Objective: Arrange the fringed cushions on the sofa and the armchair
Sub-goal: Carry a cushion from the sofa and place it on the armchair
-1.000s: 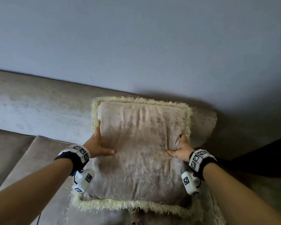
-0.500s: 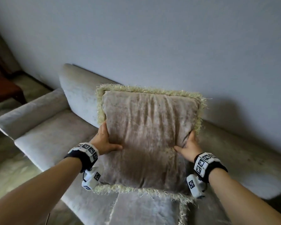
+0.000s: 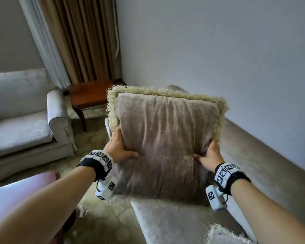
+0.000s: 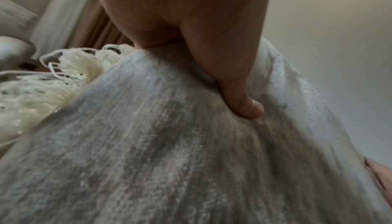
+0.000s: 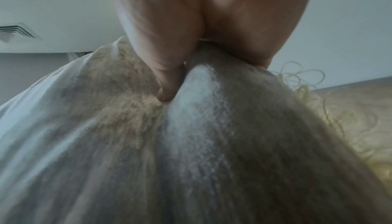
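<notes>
A beige velvet cushion (image 3: 165,138) with a cream fringe hangs upright in the air over the left end of the sofa (image 3: 264,166). My left hand (image 3: 118,147) grips its left edge, thumb pressed into the front and fingers behind. My right hand (image 3: 209,155) grips the right edge the same way. In the left wrist view the thumb digs into the cushion (image 4: 191,143) beside the fringe. In the right wrist view the thumb sinks into the cushion (image 5: 191,143). A second fringed cushion (image 3: 174,224) lies flat on the sofa seat below. The armchair (image 3: 25,120) stands at the left.
A wooden side table (image 3: 90,95) stands in the corner between the armchair and the sofa, in front of brown curtains (image 3: 77,37). A glossy table top (image 3: 16,205) is at the lower left. Patterned carpet (image 3: 99,226) lies between the furniture.
The cushion has been lifted off the sofa back and carried left with both hands still gripping it. The view has swung left, so the armchair, side table and curtains now show.
</notes>
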The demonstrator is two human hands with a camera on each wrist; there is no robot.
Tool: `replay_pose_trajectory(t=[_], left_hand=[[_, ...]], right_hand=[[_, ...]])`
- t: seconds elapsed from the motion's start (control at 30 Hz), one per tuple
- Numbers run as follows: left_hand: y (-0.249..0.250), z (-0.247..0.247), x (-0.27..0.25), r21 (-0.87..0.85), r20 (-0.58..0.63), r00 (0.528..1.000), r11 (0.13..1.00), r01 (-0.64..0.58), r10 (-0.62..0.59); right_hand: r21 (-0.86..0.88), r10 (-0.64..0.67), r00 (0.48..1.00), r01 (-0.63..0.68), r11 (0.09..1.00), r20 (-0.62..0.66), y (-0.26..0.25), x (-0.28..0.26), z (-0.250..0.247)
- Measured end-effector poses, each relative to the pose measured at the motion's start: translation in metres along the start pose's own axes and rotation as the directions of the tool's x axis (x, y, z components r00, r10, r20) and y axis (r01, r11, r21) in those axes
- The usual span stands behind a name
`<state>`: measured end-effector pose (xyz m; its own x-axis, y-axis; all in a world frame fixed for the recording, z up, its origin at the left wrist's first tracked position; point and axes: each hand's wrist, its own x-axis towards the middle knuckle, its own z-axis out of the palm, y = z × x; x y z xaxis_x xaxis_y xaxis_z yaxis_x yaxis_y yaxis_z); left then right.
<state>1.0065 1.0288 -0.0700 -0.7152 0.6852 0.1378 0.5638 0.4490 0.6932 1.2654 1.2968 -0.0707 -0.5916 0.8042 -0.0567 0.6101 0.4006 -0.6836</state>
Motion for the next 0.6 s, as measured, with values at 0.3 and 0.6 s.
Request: replay_pose_trajectory(t=[0.3, 0.6], left_hand=[[-0.121, -0.094, 0.031, -0.017, -0.185, 0.959, 0.976, 0.217, -0.216], [-0.212, -0.184, 0.058, -0.022, -0.458, 0.787, 0.891, 0.454, -0.413]], right_hand=[[0.044, -0.272, 0.954, 0.268, 0.962, 0.128, -0.133, 0.107, 0.125], [0.230, -0.576, 0.749, 0.528, 0.818, 0.329, -0.272, 0.221, 0.276]])
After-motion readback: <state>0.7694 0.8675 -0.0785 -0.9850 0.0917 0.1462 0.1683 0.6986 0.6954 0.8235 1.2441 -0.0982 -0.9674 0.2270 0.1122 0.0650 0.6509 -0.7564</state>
